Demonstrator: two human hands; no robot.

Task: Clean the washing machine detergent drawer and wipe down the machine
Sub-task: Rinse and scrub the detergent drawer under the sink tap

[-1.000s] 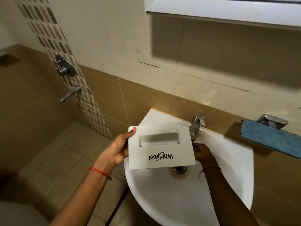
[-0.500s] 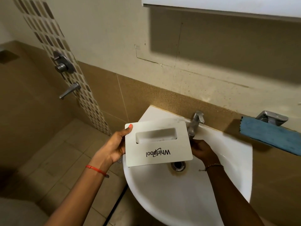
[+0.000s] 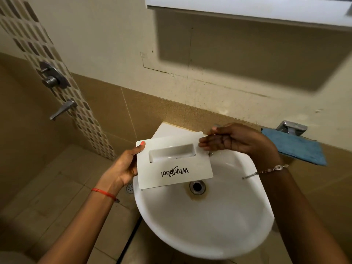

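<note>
White plastic, the detergent drawer (image 3: 174,162) hangs over the sink's (image 3: 209,225) left rim, its edge gripped by the left hand (image 3: 123,166), while the right hand (image 3: 236,140) has risen from below it, fingers (image 3: 207,143) straight, together and empty, so rinsing seems about to start.

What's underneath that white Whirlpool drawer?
Under the detergent drawer lies the left rim of the sink; a floor drain peeks out beside it. Its compartments are hidden behind the front panel.
</note>
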